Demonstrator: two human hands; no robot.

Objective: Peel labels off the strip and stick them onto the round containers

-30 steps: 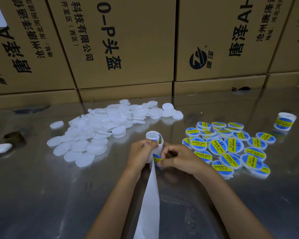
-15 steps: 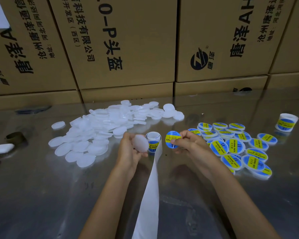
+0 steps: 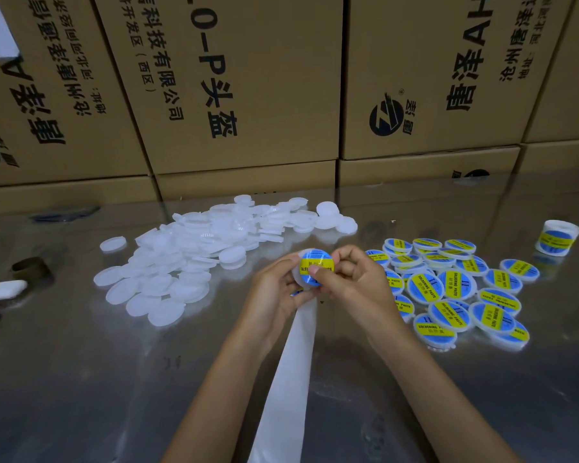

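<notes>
**Label pressed onto a white container held in both hands**

Centre of view, just above the steel table (image 3: 81,379): left hand (image 3: 274,295) cups a white round container (image 3: 298,279) from the 9 o'clock side, fingers curled round its rim. A blue-and-yellow label (image 3: 316,266) lies on the container's face. Right hand (image 3: 351,279) closes in from 3 o'clock, thumb tip pressing on the label's yellow band, other fingers curled behind the container's far edge; it grips the container too.

White backing strip (image 3: 291,379) runs from under the hands toward 6 o'clock and off the bottom edge. A bit of blue shows at the left palm where the strip begins; whether the left hand also pinches the strip, cannot tell.

At 10 to 11 o'clock of the hands: loose heap of unlabelled white containers (image 3: 194,255), many overlapping, one disc (image 3: 113,243) lying apart on the heap's left.

At 3 o'clock: cluster of labelled containers (image 3: 455,289), printed "SOLDERING PASTE", overlapping one another.

Far right, 2 o'clock: label roll (image 3: 557,240) standing by itself.

Left edge, 9 o'clock: small white object (image 3: 4,289) and a dark ring (image 3: 30,267) just behind it.

Back, 12 o'clock: wall of stacked cardboard boxes (image 3: 248,78) with black print.
</notes>
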